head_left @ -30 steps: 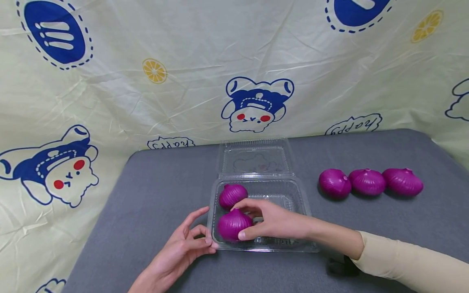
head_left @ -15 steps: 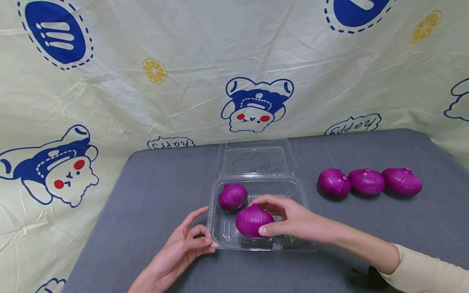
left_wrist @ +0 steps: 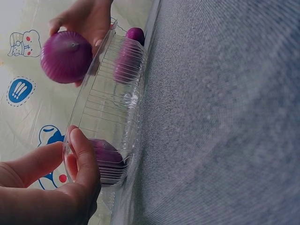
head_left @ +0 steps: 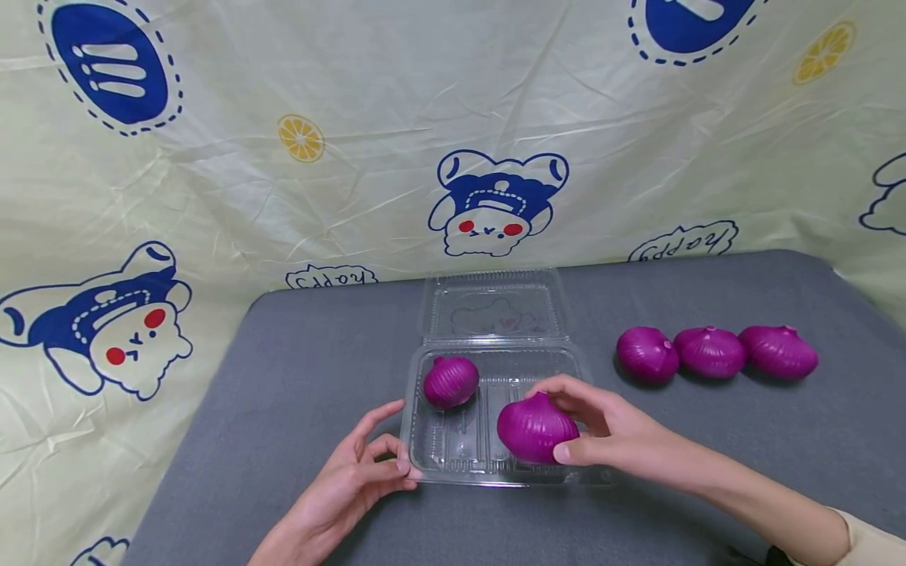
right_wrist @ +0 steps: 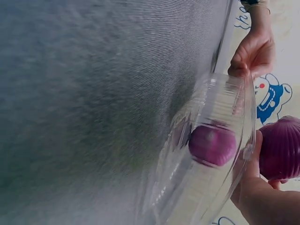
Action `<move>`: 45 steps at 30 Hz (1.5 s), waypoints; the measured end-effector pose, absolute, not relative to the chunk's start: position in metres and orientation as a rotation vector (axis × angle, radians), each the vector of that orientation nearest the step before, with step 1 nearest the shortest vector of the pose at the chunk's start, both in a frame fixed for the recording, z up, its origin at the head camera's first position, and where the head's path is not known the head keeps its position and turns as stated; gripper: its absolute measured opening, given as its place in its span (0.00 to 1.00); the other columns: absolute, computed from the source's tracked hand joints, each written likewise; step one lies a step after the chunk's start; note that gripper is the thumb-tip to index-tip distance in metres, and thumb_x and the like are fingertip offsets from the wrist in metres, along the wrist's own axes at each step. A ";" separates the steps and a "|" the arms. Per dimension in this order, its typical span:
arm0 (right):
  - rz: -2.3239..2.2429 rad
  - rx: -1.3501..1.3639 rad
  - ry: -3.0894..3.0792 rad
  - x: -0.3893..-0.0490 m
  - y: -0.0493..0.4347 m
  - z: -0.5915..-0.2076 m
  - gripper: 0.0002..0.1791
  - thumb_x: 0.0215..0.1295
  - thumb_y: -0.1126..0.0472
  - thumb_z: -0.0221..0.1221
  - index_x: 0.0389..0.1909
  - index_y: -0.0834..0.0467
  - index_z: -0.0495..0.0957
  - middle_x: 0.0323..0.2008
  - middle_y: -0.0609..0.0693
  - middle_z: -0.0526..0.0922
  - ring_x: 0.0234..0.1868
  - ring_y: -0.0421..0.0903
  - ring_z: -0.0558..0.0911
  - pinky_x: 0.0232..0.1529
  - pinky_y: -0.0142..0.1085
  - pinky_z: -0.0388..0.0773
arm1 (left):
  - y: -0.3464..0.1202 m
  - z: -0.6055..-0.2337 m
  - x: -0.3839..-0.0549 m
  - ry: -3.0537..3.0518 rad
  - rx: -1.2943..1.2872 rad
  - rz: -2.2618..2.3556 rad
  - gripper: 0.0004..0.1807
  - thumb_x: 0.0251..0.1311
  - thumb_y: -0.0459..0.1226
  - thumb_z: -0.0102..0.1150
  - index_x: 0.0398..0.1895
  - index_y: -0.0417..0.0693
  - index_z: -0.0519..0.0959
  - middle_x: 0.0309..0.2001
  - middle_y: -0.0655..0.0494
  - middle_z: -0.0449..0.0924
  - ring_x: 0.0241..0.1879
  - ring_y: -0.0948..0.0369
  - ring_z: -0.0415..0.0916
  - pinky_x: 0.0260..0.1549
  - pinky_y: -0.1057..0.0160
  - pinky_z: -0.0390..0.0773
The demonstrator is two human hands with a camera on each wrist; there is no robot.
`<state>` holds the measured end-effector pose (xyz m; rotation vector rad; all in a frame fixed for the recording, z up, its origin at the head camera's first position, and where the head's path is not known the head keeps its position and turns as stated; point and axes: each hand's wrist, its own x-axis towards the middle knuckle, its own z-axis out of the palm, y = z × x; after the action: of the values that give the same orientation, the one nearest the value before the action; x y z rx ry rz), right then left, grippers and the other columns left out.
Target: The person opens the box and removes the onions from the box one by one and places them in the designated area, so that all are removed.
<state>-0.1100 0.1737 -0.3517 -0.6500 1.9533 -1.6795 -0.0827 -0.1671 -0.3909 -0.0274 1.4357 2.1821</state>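
A purple onion [head_left: 535, 429] is gripped by my right hand [head_left: 623, 431], thumb on the near side and fingers behind. In the left wrist view this onion [left_wrist: 66, 57] is raised above the rim of the clear plastic container [head_left: 467, 476]. My left hand [head_left: 350, 475] pinches the container's near left corner, the rim between thumb [left_wrist: 84, 157] and fingers. Inside the container's left part lies another onion [head_left: 451, 383], seen through the wall in the right wrist view. The container's hinged lid [head_left: 495, 308] lies folded back, away from me.
Three more purple onions [head_left: 709, 352] sit side by side on the grey cloth-covered table [head_left: 333, 338], to the right of the container. A patterned curtain [head_left: 368, 204] hangs behind the table's far edge.
My right hand has lifted the onion from its spot in front of the other one and carried it rightward across the container. The left hand has kept its hold on the corner.
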 end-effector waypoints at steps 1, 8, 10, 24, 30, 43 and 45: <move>-1.694 -0.647 1.954 -0.109 0.176 -0.352 0.30 0.62 0.59 0.62 0.64 0.59 0.66 0.60 0.61 0.68 0.61 0.61 0.69 0.48 0.46 0.81 | -0.167 -0.391 -0.083 1.436 -0.027 2.184 0.42 0.61 0.20 0.53 0.75 0.48 0.50 0.33 0.51 0.73 0.35 0.54 0.79 0.45 0.58 0.80; -1.777 -0.644 1.968 -0.102 0.197 -0.352 0.31 0.60 0.62 0.62 0.64 0.58 0.65 0.59 0.64 0.68 0.58 0.57 0.72 0.44 0.50 0.82 | -0.167 -0.391 -0.082 1.434 -0.038 2.183 0.42 0.60 0.20 0.53 0.75 0.48 0.49 0.32 0.51 0.74 0.35 0.54 0.79 0.45 0.58 0.80; -1.791 -0.658 2.003 -0.100 0.204 -0.353 0.31 0.59 0.63 0.63 0.64 0.58 0.65 0.59 0.62 0.69 0.58 0.54 0.72 0.42 0.50 0.83 | -0.167 -0.390 -0.082 1.433 -0.045 2.181 0.43 0.60 0.20 0.54 0.75 0.48 0.49 0.32 0.51 0.74 0.35 0.54 0.79 0.45 0.58 0.80; -1.695 -0.594 2.333 -0.089 0.253 -0.363 0.32 0.59 0.67 0.62 0.65 0.53 0.66 0.57 0.52 0.73 0.54 0.47 0.75 0.40 0.40 0.81 | -0.165 -0.388 -0.082 1.456 -0.052 2.166 0.42 0.60 0.20 0.53 0.75 0.48 0.49 0.33 0.51 0.73 0.35 0.54 0.80 0.44 0.58 0.80; -1.522 -0.511 2.548 -0.090 0.272 -0.368 0.35 0.57 0.64 0.66 0.66 0.49 0.67 0.57 0.47 0.74 0.53 0.41 0.77 0.39 0.37 0.81 | -0.165 -0.387 -0.083 1.448 -0.086 2.164 0.43 0.60 0.20 0.54 0.75 0.50 0.50 0.33 0.51 0.73 0.35 0.55 0.78 0.44 0.58 0.80; -1.028 -0.439 2.916 -0.098 0.292 -0.384 0.40 0.49 0.49 0.76 0.64 0.45 0.69 0.56 0.51 0.75 0.49 0.45 0.77 0.40 0.33 0.79 | -0.165 -0.387 -0.083 1.415 -0.087 2.173 0.42 0.61 0.20 0.53 0.75 0.50 0.49 0.33 0.51 0.74 0.36 0.55 0.78 0.45 0.58 0.80; -0.974 -0.439 2.943 -0.098 0.295 -0.384 0.41 0.48 0.47 0.76 0.64 0.46 0.69 0.56 0.53 0.76 0.50 0.51 0.77 0.39 0.35 0.78 | -0.165 -0.387 -0.082 1.416 -0.091 2.171 0.42 0.61 0.20 0.53 0.75 0.50 0.49 0.33 0.51 0.74 0.36 0.55 0.78 0.45 0.58 0.80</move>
<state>-0.0981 0.2949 -0.3837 -0.4387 2.9432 -0.9738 -0.0825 -0.1652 -0.3866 -0.0908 1.4165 2.1708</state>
